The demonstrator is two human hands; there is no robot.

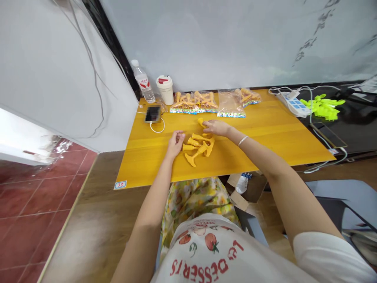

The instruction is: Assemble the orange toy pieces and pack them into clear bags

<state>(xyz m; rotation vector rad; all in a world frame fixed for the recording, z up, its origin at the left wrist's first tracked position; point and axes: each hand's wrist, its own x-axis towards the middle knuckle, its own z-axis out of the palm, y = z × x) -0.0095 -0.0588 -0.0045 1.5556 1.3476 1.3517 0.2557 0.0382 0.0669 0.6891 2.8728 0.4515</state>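
A small heap of yellow plastic toy hammers point(194, 149) lies near the middle of the table, their heads and ribbed handles overlapping. At the far side of this heap, my right hand point(216, 127) has its fingers closed on one yellow toy hammer point(201, 122), part of which they hide. My left hand point(176, 144) is just left of the heap, apart from it, with loosely bent fingers and nothing visible in them.
Clear bags of yellow pieces point(206, 101) line the back, beside a flatter bag point(231, 104). A bottle point(144, 84), lidded cup point(165, 90) and cabled phone point(152, 114) stand or lie back left. Right are a power strip point(296, 105) and bright green pieces point(324, 107).
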